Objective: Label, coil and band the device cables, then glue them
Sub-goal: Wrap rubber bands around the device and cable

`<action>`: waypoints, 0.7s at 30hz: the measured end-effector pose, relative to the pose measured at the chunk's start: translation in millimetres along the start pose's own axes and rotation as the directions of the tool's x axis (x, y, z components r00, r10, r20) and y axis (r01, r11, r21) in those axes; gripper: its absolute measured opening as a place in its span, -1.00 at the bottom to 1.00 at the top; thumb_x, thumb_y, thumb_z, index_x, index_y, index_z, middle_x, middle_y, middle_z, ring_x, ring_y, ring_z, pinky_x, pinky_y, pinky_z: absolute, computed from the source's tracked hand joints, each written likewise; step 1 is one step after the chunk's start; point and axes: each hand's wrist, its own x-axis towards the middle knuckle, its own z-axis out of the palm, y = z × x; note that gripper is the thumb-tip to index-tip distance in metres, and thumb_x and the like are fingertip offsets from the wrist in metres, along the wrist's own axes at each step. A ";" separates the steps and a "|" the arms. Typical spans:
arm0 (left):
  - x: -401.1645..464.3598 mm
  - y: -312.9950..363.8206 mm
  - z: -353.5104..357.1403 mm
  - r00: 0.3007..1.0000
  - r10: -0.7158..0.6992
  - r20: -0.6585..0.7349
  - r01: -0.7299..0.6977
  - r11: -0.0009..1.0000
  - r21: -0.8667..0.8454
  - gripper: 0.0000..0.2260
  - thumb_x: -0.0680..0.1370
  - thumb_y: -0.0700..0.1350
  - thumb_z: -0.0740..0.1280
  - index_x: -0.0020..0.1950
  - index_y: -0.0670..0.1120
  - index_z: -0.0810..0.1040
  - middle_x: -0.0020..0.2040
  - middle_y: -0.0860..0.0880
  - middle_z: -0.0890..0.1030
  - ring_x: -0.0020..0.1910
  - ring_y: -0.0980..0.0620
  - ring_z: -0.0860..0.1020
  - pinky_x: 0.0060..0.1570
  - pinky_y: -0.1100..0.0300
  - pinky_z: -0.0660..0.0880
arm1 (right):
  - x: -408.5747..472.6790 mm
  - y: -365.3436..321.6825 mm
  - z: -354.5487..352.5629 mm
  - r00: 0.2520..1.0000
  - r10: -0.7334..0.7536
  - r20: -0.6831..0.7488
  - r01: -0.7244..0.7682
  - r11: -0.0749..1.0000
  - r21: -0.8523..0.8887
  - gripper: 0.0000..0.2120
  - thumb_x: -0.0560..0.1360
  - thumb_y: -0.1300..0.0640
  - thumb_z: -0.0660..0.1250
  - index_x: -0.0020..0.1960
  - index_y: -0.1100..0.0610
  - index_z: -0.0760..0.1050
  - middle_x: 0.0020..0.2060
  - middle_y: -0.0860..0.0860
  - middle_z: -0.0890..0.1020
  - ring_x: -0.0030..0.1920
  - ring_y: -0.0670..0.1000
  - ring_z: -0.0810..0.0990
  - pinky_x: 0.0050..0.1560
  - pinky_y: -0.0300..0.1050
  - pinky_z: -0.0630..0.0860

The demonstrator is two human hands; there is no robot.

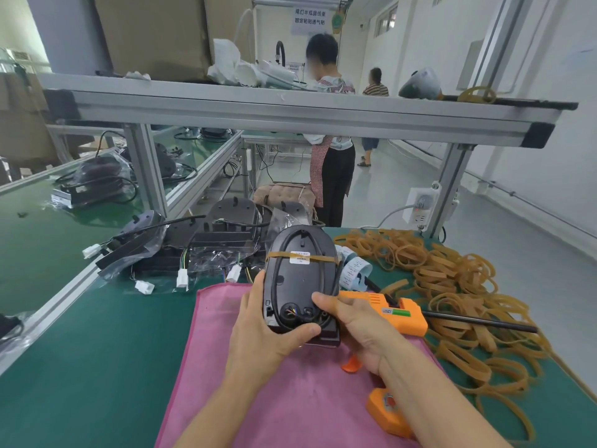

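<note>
Pink cloth [290, 399] spread flat on the green bench mat [97, 367], soft napped texture. Both hands hold the black device [298, 279] over the cloth, back face up, far end tilted away. Left hand [261, 334] cups the near left edge, thumb curled across the bottom corner, fingers wrapped behind. Right hand [358, 328] grips the near right side, thumb pressed on the back face beside the cable exit hole, fingers curled under. Device is an oval hard-plastic shell; its black cable [274, 276] runs in a loop along the back, held by one tan rubber band [300, 256] across the upper part, over a small white label [299, 257]. Orange glue gun [400, 313] lies on the cloth just right of the right hand, partly hidden by it. Label roll [353, 270] sits right of the device. Loose pile of flat tan rubber bands [452, 286] covers the mat at right. Further left, more black devices in clear plastic bags [155, 240], white connectors [182, 279] trailing out. Aluminium frame shelf [290, 108] spans above; a person in a checked apron [329, 169] stands beyond.
</note>
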 end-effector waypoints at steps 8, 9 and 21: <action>0.6 1.0 -11.7 0.976 -0.130 -0.173 0.091 0.971 -0.220 -0.45 0.38 -0.08 0.57 0.29 0.14 0.45 0.23 0.09 0.50 0.18 0.29 0.45 0.22 0.22 0.41 | 7.8 -2.7 -3.3 0.996 -0.056 -0.064 0.058 0.998 0.027 -0.84 0.45 0.11 0.44 -0.20 0.20 0.70 -0.19 0.16 0.72 -0.24 0.05 0.71 -0.28 -0.17 0.60; -6.1 2.1 -10.6 0.951 -0.047 -0.305 0.015 0.994 -0.104 -0.61 0.41 -0.16 0.54 0.12 0.15 0.50 0.11 0.10 0.54 0.09 0.24 0.48 0.16 0.19 0.43 | 8.2 -2.8 -3.2 0.995 -0.058 -0.079 0.060 0.998 0.025 -0.82 0.45 0.10 0.44 -0.24 0.19 0.70 -0.21 0.15 0.72 -0.27 0.03 0.70 -0.28 -0.17 0.59; -29.8 28.8 43.2 0.877 0.413 -0.246 -0.225 0.805 0.549 -0.88 0.33 -0.05 0.25 -0.37 -0.07 0.46 -0.44 0.05 0.47 -0.57 -0.02 0.42 -0.60 0.25 0.22 | 4.9 16.4 40.6 0.932 -0.170 -0.319 0.211 0.972 0.100 -0.59 0.39 0.11 0.50 -0.55 0.09 0.41 -0.54 0.04 0.42 -0.47 0.02 0.37 -0.37 -0.10 0.34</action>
